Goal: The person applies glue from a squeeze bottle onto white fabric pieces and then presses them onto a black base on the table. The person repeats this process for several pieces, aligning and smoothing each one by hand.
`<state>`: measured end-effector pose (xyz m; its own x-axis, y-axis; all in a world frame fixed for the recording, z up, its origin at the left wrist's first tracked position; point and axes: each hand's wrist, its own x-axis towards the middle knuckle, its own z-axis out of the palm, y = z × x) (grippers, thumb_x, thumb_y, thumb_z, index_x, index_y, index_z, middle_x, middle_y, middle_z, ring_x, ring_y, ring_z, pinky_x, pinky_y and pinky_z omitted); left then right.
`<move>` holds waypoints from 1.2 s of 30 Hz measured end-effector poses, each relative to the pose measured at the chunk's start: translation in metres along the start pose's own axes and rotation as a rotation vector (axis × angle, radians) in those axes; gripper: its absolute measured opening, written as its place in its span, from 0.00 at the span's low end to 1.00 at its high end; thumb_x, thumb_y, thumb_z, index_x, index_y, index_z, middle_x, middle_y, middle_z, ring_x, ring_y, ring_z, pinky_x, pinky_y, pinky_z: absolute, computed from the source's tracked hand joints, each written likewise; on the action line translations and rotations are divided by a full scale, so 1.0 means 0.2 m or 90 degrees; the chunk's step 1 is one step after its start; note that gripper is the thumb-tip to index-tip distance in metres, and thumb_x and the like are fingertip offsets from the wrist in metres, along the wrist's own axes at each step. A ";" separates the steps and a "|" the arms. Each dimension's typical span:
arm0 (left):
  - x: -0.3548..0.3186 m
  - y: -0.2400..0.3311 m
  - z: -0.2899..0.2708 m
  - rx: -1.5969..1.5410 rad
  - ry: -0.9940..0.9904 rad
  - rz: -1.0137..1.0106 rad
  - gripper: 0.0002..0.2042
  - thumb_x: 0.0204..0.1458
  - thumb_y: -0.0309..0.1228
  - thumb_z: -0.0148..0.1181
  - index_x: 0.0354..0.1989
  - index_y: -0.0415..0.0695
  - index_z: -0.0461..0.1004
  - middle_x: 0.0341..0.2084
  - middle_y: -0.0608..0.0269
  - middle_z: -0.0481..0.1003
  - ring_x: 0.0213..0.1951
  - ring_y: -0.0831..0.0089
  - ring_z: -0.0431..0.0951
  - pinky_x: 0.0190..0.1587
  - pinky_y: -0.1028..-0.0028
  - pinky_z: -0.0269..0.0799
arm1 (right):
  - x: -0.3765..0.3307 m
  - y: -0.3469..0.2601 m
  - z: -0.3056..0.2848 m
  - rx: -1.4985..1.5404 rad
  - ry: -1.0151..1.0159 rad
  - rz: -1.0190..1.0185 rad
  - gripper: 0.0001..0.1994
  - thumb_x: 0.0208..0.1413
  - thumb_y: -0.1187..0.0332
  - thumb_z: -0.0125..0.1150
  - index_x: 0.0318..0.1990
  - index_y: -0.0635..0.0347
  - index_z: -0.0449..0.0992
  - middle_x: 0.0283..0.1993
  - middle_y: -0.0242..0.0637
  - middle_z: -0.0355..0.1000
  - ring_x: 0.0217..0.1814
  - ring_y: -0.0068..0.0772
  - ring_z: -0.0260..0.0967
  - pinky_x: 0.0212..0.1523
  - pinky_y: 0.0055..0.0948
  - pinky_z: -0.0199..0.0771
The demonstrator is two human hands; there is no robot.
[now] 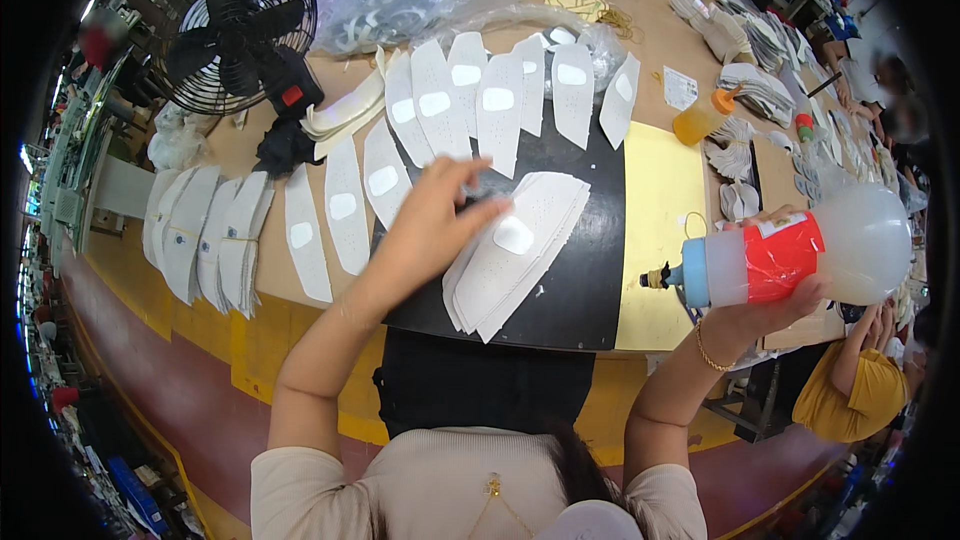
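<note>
In my right hand (775, 305) is a big translucent squeeze bottle (865, 240) with a red band round it and a light-blue collar. It lies on its side, its dark nozzle pointing left over a yellow sheet. My left hand (440, 210), thumb and forefinger apart and slightly blurred, hovers at the upper left of a stack of pale perforated pieces (540, 250); I see nothing in it. A white rounded patch (514, 235) shows on the top piece. Beyond and to the left, several similar pieces (498, 130) with white patches are fanned out over a black board (570, 310).
A black fan (235, 30) stands at the far left, beside a large clear plastic bag (400, 0). Bundled pale pieces (190, 230) lie at the left edge. An orange bottle (703, 118) stands beyond the yellow sheet (650, 230). Other people work along the right side.
</note>
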<state>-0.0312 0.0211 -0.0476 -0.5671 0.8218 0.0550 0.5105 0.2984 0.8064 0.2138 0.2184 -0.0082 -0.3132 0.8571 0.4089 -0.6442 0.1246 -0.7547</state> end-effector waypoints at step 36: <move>-0.17 0.23 0.11 -0.684 -0.343 -0.221 0.22 0.54 0.26 0.58 0.57 0.35 0.64 0.42 0.58 0.75 0.42 0.77 0.76 0.45 0.78 0.71 | 0.02 0.08 0.22 -0.398 -0.110 -0.188 0.26 0.46 0.51 0.69 0.45 0.63 0.74 0.42 0.38 0.73 0.40 0.35 0.73 0.45 0.35 0.72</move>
<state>0.0263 0.0168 -0.0255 -0.0996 0.9488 -0.2999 -0.5421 0.2010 0.8159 0.1720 0.2019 0.0048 -0.3264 0.6585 0.6781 -0.2141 0.6473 -0.7316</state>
